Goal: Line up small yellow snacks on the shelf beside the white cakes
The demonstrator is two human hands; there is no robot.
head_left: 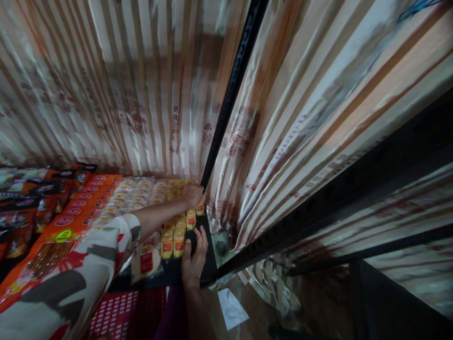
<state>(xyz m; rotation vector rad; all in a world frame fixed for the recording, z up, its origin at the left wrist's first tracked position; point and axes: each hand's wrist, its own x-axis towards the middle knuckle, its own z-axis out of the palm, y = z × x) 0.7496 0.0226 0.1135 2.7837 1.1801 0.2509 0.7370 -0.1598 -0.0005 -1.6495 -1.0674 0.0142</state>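
Note:
My left hand (193, 194), at the end of a patterned sleeve, reaches across to the back right corner of a dark shelf (210, 264). Its fingers are curled together over a small yellow snack packet (200, 208) beside the black post; the fingertips are partly hidden. Nearer to me, my right hand (195, 259) is open over the shelf's edge, thumb apart from the fingers and nothing in it. Just left of it stand rows of similar yellow packets (179, 243) with red labels. A larger clear packet with a round pale item (146, 262) lies at the front.
Clear-wrapped pale snacks (139, 196), orange bags (76, 208) and dark snack bags (17, 222) fill the left. A red basket (115, 314) is below. The slanting black post (226, 108) stands before striped plastic sheeting (148, 94). White paper (231, 309) lies on the floor.

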